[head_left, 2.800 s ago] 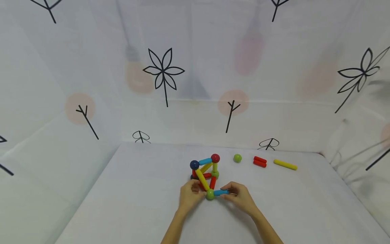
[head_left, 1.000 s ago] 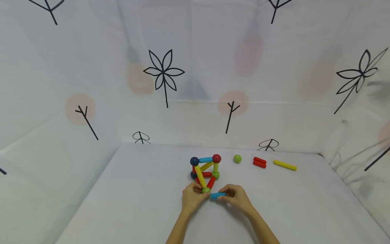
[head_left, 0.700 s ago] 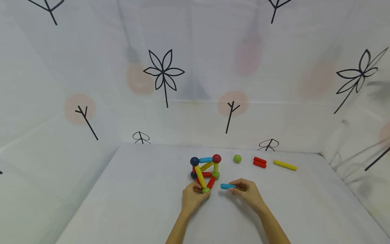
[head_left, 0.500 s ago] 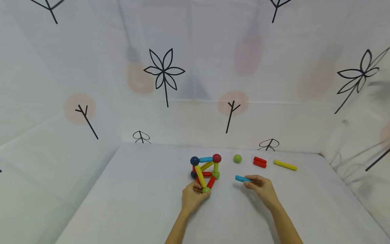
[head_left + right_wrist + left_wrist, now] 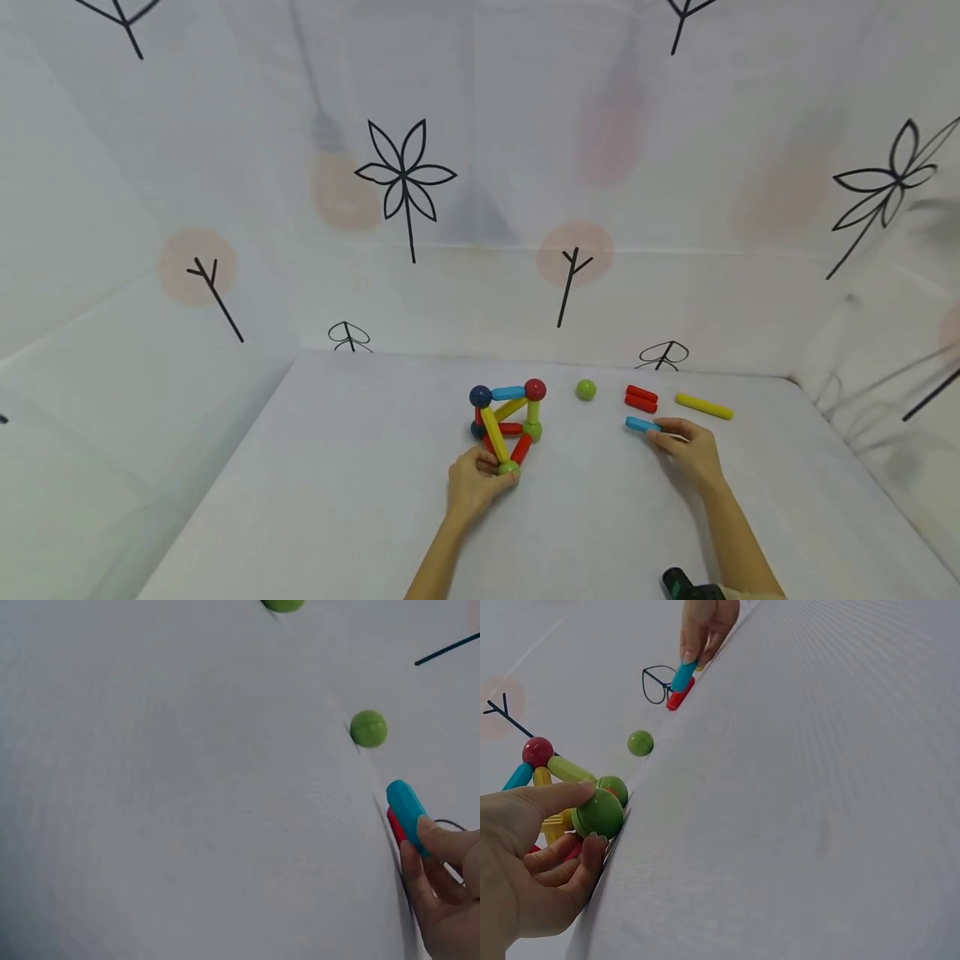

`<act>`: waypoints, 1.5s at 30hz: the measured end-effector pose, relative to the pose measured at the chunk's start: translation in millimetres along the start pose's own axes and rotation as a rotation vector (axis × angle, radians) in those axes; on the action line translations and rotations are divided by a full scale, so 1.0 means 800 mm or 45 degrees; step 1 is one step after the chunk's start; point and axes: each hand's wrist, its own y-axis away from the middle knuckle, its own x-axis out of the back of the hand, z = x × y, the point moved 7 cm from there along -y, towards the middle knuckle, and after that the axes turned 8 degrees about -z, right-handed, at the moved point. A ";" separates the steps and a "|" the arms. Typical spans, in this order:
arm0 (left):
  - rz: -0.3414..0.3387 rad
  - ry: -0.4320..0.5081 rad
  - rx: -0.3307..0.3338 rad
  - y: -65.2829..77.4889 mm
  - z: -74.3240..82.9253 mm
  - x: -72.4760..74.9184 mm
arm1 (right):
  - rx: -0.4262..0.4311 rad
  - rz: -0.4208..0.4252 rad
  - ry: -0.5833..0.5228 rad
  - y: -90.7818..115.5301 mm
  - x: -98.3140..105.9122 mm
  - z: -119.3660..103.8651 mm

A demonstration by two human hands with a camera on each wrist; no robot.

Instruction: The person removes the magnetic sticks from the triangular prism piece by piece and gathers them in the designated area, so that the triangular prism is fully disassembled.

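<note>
A small frame of coloured rods and balls stands mid-table: a dark blue ball (image 5: 480, 396) and a red ball (image 5: 535, 389) on top, joined by a blue rod (image 5: 508, 392), with a long yellow rod (image 5: 494, 434) slanting down to the front green ball (image 5: 508, 468). My left hand (image 5: 472, 486) pinches that front ball between thumb and fingers, as the left wrist view also shows. Well to the right, my right hand (image 5: 692, 454) pinches a loose short blue rod (image 5: 641, 424) by one end. The rod points left, just in front of two red rods (image 5: 641, 398).
A loose green ball (image 5: 586, 389) lies behind and right of the frame. Beyond the right hand lies a long yellow rod (image 5: 703, 406). Printed white cloth surrounds the white table (image 5: 345, 500) at back and sides. A black device (image 5: 690, 587) shows at my right wrist.
The right hand has drawn the short blue rod away from the front green ball and carried it right and back, near the red rods. The left hand stays on the ball.
</note>
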 end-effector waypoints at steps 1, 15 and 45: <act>-0.001 -0.001 0.001 0.000 0.000 0.000 | -0.006 0.012 -0.020 -0.002 0.001 0.002; -0.005 0.025 -0.018 -0.002 0.000 0.000 | -0.002 0.052 -0.045 -0.028 0.007 0.009; -0.016 0.033 -0.022 -0.001 -0.001 0.002 | -0.050 0.249 0.040 -0.035 0.010 0.011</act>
